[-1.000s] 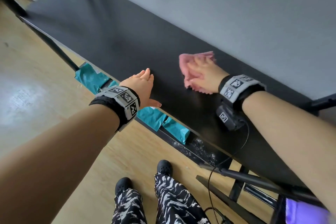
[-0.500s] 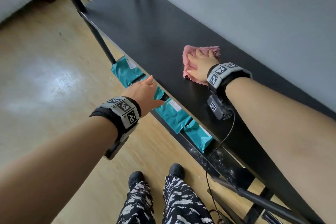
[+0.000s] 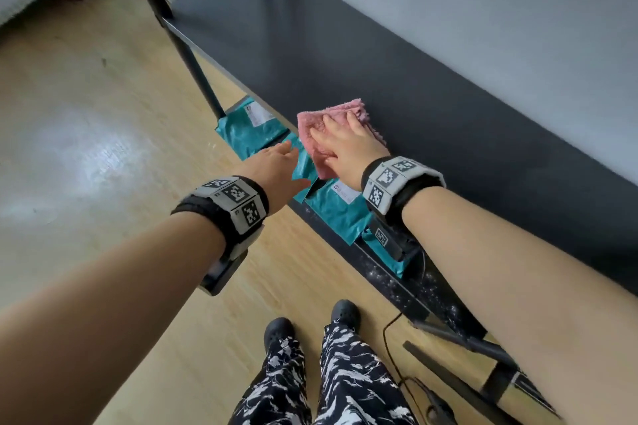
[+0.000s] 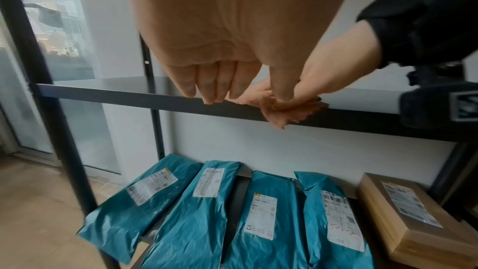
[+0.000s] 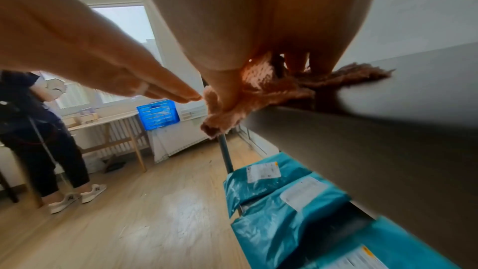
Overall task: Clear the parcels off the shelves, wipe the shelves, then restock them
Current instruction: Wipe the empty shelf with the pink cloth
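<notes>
A pink cloth (image 3: 312, 122) lies at the front edge of the bare black shelf (image 3: 310, 45), one corner hanging over the lip. My right hand (image 3: 341, 138) presses flat on the cloth with straight fingers, thumb at the edge. The same cloth (image 5: 271, 89) bunches under the palm in the right wrist view. My left hand (image 3: 276, 166) hovers open just in front of the shelf edge, fingertips close to the cloth (image 4: 282, 109), holding nothing. Several teal parcels (image 4: 258, 222) and a brown cardboard box (image 4: 403, 216) lie on the shelf below.
A black upright post (image 3: 193, 55) stands at the shelf's left front. A grey wall backs the shelf. Another person (image 5: 33, 130) stands across the wooden floor near a table (image 5: 116, 122) and a blue crate (image 5: 157, 114). A cable and black stand legs (image 3: 448, 331) lie by my feet.
My right hand has drawn the cloth from mid-shelf to the front edge. My left hand has come off the shelf edge and now hovers beside the cloth.
</notes>
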Demonstrator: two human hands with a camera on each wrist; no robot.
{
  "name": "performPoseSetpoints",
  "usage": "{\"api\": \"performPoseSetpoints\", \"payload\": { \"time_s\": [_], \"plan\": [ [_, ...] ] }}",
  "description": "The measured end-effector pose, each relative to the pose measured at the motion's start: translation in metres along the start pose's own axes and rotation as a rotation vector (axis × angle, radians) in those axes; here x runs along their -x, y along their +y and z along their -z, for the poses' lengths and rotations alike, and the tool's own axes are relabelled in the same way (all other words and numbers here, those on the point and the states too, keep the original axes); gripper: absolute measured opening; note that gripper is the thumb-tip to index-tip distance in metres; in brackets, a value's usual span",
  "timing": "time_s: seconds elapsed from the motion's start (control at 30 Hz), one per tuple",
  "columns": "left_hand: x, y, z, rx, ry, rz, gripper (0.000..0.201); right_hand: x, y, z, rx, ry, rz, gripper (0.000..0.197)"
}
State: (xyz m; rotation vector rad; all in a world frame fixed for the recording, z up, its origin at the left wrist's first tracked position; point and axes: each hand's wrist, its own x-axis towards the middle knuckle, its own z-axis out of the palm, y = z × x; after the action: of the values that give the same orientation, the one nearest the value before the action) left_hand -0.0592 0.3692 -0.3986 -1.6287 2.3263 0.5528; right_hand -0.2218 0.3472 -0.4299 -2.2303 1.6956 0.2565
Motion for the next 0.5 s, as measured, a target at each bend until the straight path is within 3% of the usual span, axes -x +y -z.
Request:
{"api": "performPoseSetpoints", "payload": {
  "time_s": [0.2,0.5],
  "plan": [
    [-0.003,0.035,0.004,-0.095,-0.049,-0.158,0.063,0.091,0.021,-0.029,-0.123,0.079,-0.237,0.059],
    [0.009,0.105,-0.020,-0.186,-0.051,-0.490,0.062,0.205,0.044,-0.068,-0.172,0.078,-0.604,0.057]
  ]
}}
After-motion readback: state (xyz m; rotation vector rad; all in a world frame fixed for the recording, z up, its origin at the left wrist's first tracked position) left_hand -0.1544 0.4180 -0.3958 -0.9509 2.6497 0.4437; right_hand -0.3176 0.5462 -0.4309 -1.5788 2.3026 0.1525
